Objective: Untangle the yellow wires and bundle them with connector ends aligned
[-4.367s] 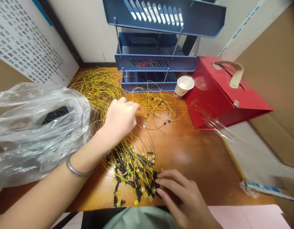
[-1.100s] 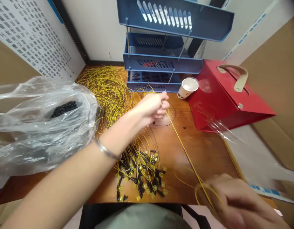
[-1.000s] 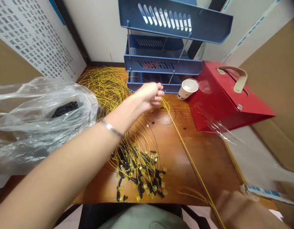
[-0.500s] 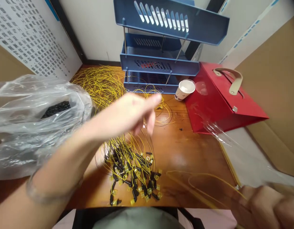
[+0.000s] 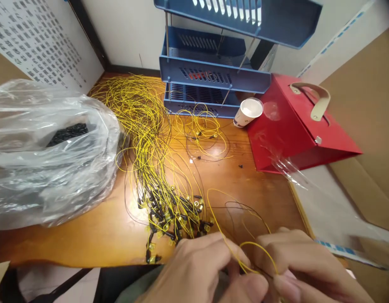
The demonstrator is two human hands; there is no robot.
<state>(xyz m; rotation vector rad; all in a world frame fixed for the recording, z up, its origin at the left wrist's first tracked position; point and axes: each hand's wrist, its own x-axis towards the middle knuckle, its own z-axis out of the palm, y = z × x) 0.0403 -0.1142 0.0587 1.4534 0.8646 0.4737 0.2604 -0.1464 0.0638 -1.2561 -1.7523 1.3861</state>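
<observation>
Near the bottom edge, my left hand (image 5: 207, 269) and my right hand (image 5: 308, 265) are close together, each with fingers pinched on a thin yellow wire (image 5: 219, 225). The wire loops up from between the fingertips over the wooden table; a dark wire runs beside it. What sits at its end between my fingers is hidden. Left of my hands lies a bundle of yellow and dark wires (image 5: 146, 139) with black connectors and clear yellowish pieces (image 5: 165, 219) at its near end. A few looser coiled wires (image 5: 207, 126) lie farther back.
A clear plastic bag (image 5: 71, 176) with small black parts (image 5: 68, 134) stands at the left. At the back are a blue tray rack (image 5: 213, 80) and a paper cup (image 5: 247, 112). A red box (image 5: 282, 130) with a beige handle stands right, by cardboard (image 5: 364, 126).
My left hand has moved from above the wire bundle down and right to meet my right hand. It now grips the wire. My right hand has shifted left.
</observation>
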